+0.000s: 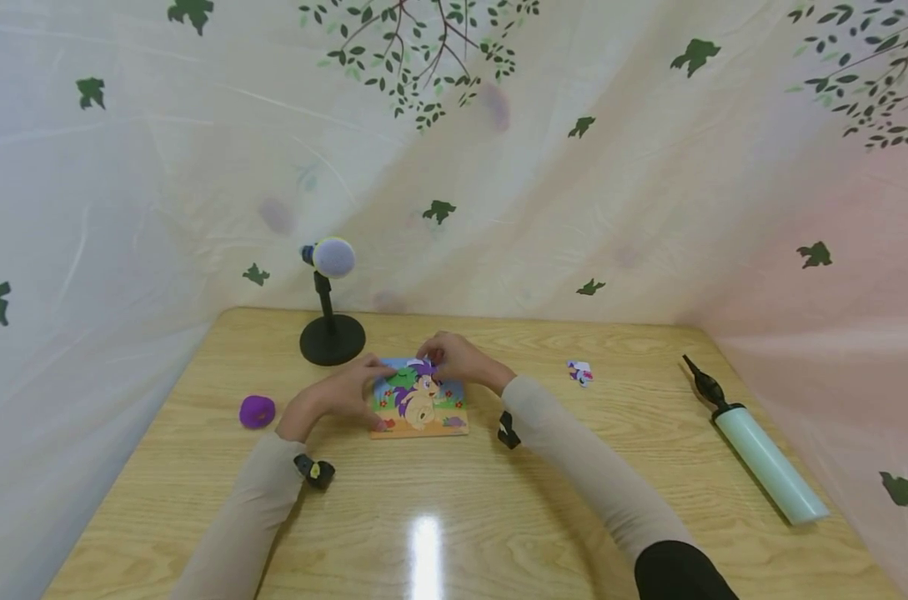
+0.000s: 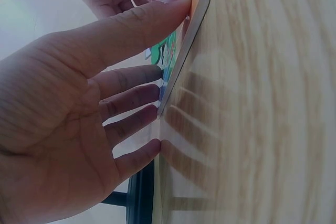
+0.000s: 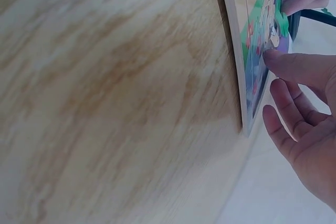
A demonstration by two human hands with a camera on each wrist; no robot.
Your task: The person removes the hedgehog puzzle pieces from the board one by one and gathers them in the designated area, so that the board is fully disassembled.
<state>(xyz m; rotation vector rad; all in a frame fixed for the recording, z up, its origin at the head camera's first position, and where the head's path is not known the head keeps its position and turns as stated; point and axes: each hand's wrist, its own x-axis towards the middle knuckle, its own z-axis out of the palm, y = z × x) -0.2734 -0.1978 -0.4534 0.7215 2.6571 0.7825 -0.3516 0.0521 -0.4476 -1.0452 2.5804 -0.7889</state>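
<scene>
A colourful pony jigsaw board (image 1: 454, 423) lies on the table. My left hand (image 1: 341, 390) spans its left side, the thumb on the near left corner and the index finger touching a green piece (image 1: 403, 378). In the left wrist view the left fingers (image 2: 131, 98) look nearly straight against the board's edge. At the far edge of the board, my right hand (image 1: 461, 360) pinches a purple-maned puzzle piece (image 1: 424, 367) between thumb and curled fingers. Its thumb (image 3: 283, 65) rests against the picture in the right wrist view; the piece's underside is hidden.
Left of the board is a round purple object (image 1: 257, 412); behind it stands a round-headed device on a black stand (image 1: 332, 339). A small white-and-purple pony piece (image 1: 580, 372) lies to the right. Farther right is a mint-green hand pump (image 1: 769, 462). A curtain (image 1: 514, 250) hangs behind the table.
</scene>
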